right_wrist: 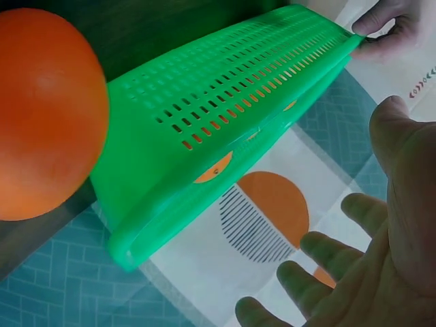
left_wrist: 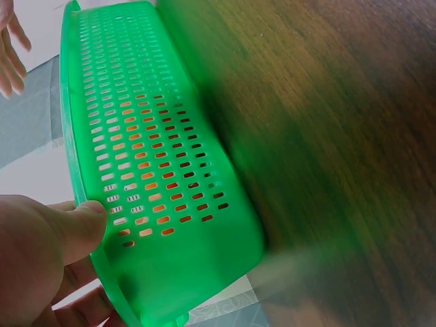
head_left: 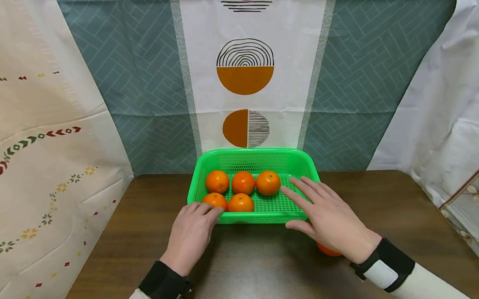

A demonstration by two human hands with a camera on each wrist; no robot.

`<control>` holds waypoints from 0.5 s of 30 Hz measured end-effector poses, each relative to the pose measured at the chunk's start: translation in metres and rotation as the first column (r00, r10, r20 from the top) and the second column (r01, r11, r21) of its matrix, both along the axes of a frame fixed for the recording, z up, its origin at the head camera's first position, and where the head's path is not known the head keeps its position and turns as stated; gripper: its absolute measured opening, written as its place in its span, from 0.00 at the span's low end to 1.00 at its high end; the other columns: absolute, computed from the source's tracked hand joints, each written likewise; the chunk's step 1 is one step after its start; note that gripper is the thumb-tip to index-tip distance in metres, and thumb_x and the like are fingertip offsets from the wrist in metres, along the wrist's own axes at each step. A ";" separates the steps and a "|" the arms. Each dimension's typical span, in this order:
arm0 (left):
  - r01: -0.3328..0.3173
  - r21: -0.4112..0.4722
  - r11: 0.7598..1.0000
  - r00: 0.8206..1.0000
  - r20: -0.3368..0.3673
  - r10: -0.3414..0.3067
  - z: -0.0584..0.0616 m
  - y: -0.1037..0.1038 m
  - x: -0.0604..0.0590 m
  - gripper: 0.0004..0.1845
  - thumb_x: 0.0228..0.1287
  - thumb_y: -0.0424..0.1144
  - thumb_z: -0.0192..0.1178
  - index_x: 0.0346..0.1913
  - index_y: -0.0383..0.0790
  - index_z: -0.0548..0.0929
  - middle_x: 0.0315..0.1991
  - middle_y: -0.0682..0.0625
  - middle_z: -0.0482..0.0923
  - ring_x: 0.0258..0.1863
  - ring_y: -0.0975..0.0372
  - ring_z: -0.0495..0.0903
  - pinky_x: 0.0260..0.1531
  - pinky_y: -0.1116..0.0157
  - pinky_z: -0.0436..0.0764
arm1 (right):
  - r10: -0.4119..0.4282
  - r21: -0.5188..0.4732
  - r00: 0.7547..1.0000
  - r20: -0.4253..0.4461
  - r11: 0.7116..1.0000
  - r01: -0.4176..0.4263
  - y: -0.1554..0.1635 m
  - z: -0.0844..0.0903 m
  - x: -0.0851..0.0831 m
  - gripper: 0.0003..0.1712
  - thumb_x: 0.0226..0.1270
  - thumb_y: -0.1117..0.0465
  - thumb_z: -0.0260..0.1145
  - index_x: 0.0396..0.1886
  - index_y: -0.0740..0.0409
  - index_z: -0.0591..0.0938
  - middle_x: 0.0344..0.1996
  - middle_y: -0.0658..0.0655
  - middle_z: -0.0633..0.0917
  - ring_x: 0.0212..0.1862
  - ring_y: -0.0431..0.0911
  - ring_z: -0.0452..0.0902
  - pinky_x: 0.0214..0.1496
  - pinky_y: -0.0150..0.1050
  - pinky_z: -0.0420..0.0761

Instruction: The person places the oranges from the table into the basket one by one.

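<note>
A green perforated plastic basket holds several oranges grouped at its left and middle. My left hand grips the basket's front left rim; the left wrist view shows the thumb on the outer side of the basket wall and fingers behind the rim. Fingers spread, my right hand hovers over the front right corner and holds nothing. Below it, partly hidden in the head view, another orange lies on the table outside the basket; it looks large in the right wrist view.
The dark wooden table extends to both sides of the basket. Behind it hangs a patterned cloth in teal and white, close to the basket's back edge. Pale cloths hang at the left and right.
</note>
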State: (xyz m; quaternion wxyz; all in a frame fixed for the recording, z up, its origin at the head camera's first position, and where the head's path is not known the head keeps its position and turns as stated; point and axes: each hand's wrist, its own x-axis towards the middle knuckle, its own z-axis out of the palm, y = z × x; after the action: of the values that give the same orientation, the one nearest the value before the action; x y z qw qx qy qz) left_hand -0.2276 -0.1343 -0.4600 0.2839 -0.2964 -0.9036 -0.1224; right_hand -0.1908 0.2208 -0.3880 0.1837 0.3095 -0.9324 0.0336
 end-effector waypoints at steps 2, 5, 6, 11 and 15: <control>-0.001 0.002 1.000 1.000 0.001 0.001 0.000 0.000 0.000 0.12 0.70 0.35 0.78 0.54 0.46 0.92 0.46 0.50 0.90 0.48 0.49 0.84 0.54 0.51 0.84 | -0.007 -0.004 1.000 0.002 1.000 0.007 0.003 -0.001 0.004 0.50 0.74 0.36 0.75 0.86 0.52 0.70 0.83 0.63 0.70 0.82 0.66 0.65 0.80 0.65 0.68; 0.000 0.003 1.000 1.000 0.001 0.000 0.000 0.000 -0.001 0.13 0.69 0.35 0.78 0.54 0.46 0.92 0.46 0.49 0.90 0.48 0.49 0.84 0.54 0.50 0.84 | -0.013 -0.018 1.000 0.005 1.000 0.013 0.008 -0.004 0.009 0.49 0.75 0.37 0.74 0.87 0.52 0.69 0.82 0.64 0.70 0.81 0.66 0.65 0.80 0.65 0.67; 0.000 0.004 1.000 1.000 -0.001 0.000 0.000 0.000 -0.001 0.13 0.69 0.35 0.78 0.54 0.45 0.92 0.46 0.49 0.90 0.48 0.49 0.84 0.54 0.50 0.84 | -0.014 -0.023 1.000 0.006 1.000 0.014 0.010 -0.005 0.011 0.49 0.75 0.37 0.74 0.87 0.52 0.69 0.82 0.64 0.70 0.82 0.66 0.65 0.80 0.65 0.67; -0.003 0.006 1.000 1.000 0.010 0.003 0.000 0.000 -0.001 0.14 0.68 0.35 0.79 0.55 0.45 0.93 0.47 0.49 0.90 0.49 0.49 0.84 0.54 0.50 0.84 | -0.018 -0.034 1.000 -0.016 0.999 0.017 0.018 -0.010 0.018 0.49 0.74 0.38 0.75 0.86 0.53 0.70 0.82 0.65 0.71 0.81 0.66 0.65 0.80 0.66 0.68; -0.009 -0.005 1.000 1.000 0.022 0.009 -0.001 0.000 0.000 0.14 0.69 0.36 0.78 0.55 0.45 0.93 0.47 0.49 0.90 0.49 0.49 0.84 0.55 0.50 0.84 | -0.030 -0.033 0.999 -0.017 0.999 0.030 0.024 -0.014 0.023 0.49 0.73 0.37 0.76 0.85 0.54 0.71 0.82 0.65 0.70 0.82 0.66 0.65 0.79 0.66 0.68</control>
State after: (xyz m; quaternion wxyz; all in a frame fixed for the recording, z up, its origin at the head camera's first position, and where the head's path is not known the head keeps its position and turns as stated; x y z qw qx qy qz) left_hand -0.2280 -0.1341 -0.4606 0.2740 -0.2915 -0.9083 -0.1223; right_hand -0.1678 0.2444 -0.4017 0.1972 0.2927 -0.9347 0.0433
